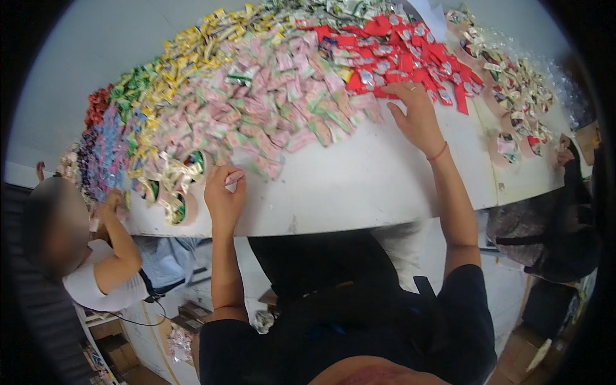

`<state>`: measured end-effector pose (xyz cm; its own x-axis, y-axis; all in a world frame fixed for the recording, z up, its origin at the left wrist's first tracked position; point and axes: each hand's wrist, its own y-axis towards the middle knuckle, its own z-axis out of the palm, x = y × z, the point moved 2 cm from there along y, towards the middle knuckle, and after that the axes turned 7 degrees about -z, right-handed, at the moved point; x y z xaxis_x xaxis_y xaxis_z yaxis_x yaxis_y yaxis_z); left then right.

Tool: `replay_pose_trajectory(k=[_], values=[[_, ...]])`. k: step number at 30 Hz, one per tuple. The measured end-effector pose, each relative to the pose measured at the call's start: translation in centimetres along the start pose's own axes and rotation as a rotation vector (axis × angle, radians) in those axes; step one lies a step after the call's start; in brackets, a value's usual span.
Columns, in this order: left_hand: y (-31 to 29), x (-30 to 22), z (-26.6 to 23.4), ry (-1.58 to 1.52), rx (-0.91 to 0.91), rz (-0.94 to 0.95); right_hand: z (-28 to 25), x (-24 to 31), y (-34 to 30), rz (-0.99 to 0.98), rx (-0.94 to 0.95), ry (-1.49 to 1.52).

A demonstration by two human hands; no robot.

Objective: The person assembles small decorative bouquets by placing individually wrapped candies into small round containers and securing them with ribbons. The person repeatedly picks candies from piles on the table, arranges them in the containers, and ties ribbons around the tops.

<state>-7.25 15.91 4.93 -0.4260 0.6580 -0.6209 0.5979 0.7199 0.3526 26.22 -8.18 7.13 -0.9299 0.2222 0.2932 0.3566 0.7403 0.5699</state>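
pinching pink packet (235, 178) in left hand (222, 197), long axis slanting upper-right, right hand (418, 119) apart, loosely spread

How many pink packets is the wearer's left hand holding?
1 visible: a pink packet pinched at the fingertips of the left hand. Others may be hidden behind the curled fingers.

Soft, even light brightens the bench (366, 183); fisheye distortion bows its near edge, dark vignetting beyond.
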Motion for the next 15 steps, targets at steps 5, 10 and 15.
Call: replay_pose_trajectory(k=[5, 10, 15], values=[[12.3, -1.6, -0.7, -0.094, -0.193, 0.069, 6.2, -2.2, 3.1, -0.053, -0.076, -0.102], [30.5, -0.3, 5.9, -0.377, -0.088, 0.078, 7.5, -1.5, 2.9, 0.131, -0.140, 0.003], [41.0, 4.3, 10.3, 0.450, -0.163, -0.153, 6.4, -1.0, 3.6, 0.125, -0.267, 0.084]])
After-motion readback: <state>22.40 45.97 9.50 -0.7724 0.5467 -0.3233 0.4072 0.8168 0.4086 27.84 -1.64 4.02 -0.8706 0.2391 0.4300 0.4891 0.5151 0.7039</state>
